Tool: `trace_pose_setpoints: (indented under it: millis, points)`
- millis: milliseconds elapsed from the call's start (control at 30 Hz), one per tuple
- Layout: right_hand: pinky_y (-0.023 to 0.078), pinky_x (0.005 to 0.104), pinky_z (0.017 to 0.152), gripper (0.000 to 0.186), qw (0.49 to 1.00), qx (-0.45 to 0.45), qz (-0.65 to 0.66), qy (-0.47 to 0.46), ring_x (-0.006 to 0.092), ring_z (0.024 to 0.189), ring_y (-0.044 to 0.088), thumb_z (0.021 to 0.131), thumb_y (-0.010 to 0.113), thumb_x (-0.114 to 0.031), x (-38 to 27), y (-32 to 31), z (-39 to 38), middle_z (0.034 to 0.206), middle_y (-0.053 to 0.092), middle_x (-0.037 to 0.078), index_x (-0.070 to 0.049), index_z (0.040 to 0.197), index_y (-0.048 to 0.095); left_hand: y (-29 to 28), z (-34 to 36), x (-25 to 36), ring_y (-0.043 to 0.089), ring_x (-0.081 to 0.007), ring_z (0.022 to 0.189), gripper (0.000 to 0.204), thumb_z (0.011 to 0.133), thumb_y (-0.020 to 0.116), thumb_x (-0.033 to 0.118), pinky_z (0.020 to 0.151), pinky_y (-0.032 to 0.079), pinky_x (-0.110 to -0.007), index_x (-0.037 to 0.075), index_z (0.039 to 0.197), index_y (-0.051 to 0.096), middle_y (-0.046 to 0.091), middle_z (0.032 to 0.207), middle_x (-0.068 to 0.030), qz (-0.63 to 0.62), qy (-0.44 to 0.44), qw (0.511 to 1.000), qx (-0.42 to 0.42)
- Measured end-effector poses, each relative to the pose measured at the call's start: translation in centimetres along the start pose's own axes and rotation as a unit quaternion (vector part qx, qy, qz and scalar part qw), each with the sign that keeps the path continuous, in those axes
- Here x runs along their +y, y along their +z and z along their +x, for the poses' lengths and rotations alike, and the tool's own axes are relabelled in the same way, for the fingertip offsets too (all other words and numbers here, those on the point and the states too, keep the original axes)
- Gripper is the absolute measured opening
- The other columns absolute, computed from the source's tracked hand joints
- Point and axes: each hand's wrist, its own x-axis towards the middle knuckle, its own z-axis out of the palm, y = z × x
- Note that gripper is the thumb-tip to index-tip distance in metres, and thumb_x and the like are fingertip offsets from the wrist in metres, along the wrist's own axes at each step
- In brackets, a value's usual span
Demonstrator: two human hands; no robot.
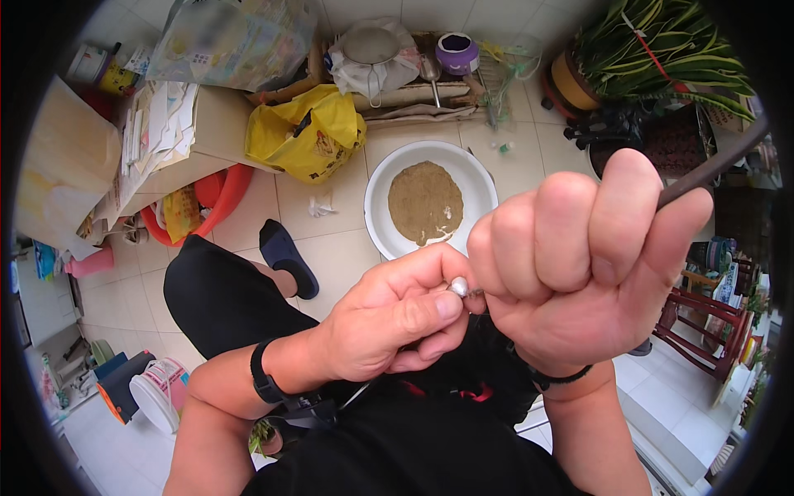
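Observation:
My right hand (583,256), nearest the camera, is closed in a fist around a dark, slender rod (721,161) that sticks out toward the upper right. Beside it, my left hand (397,318) pinches a small, shiny, silvery-white rounded piece (458,287) between thumb and forefinger. A short dark bit shows between that piece and the heel of my right hand; I cannot tell whether it belongs to the rod. Beyond both hands, a white basin (376,194) stands on the floor, holding brown, sandy-looking material (423,198) with a few pale patches.
A yellow plastic bag (310,136) stands left of the basin near a crumpled white tissue (322,205). Papers and boxes (165,124) are stacked over a red tub (240,198). A sieve (370,43), purple pot (456,54) and potted plant (577,83) line the back.

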Motion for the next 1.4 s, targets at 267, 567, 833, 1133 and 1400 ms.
trace_pose_setpoints:
  millis: [267,567,833,1133,1400]
  points:
    - [0.026,0.0317,0.049,0.052,1.0,-0.003,-0.007,-0.013,0.0133,0.05,0.026,0.112,0.027,-0.056,0.5,0.4,-0.2,0.062,0.035,-0.002,-0.015,0.082,0.036,0.4,0.2,-0.9,0.031,-0.0041,0.053,0.029,0.112,0.047,0.027,0.047,0.025,-0.022,0.003,0.127,0.052,0.044,0.073,0.0032,-0.018,0.022,1.0,-0.003]
    - [0.023,0.032,0.048,0.054,0.994,0.054,0.007,0.096,0.0139,0.049,0.022,0.112,0.024,-0.058,0.2,1.1,-0.4,0.059,0.032,-0.001,-0.014,0.08,0.034,1.0,-0.3,-2.2,0.044,-0.0023,0.066,0.033,0.111,0.049,0.021,0.058,0.035,-0.021,0.0,0.136,0.051,0.053,0.085,0.0038,0.036,0.06,0.997,0.021]
    - [0.021,0.0304,0.045,0.053,0.979,0.13,0.021,0.158,0.0126,0.048,0.02,0.112,0.02,-0.056,-0.8,3.4,0.8,0.057,0.031,-0.001,-0.014,0.082,0.035,1.7,-0.4,-2.2,0.061,-0.0149,0.096,0.03,0.109,0.047,0.013,0.086,0.05,-0.032,-0.003,0.133,0.056,0.065,0.11,-0.0075,0.154,0.147,0.977,0.029]
    - [0.023,0.0288,0.045,0.055,0.991,0.024,0.104,0.077,0.0107,0.048,0.023,0.112,0.02,-0.055,1.0,-0.2,-0.8,0.06,0.032,-0.002,-0.013,0.082,0.036,0.7,-0.7,-1.4,0.037,-0.0042,0.054,0.021,0.106,0.048,0.014,0.049,0.03,-0.021,0.0,0.117,0.059,0.054,0.072,-0.0008,0.0,-0.004,1.0,0.03]
    - [0.03,0.0245,0.045,0.043,0.981,0.165,0.024,0.098,0.0107,0.053,0.031,0.116,0.024,-0.042,-0.1,0.9,0.1,0.072,0.039,0.001,-0.007,0.11,0.05,-0.2,-0.6,-1.4,0.041,-0.0059,0.05,0.029,0.11,0.043,0.024,0.046,0.033,-0.021,0.0,0.119,0.057,0.056,0.072,-0.0038,0.042,0.004,0.999,0.033]
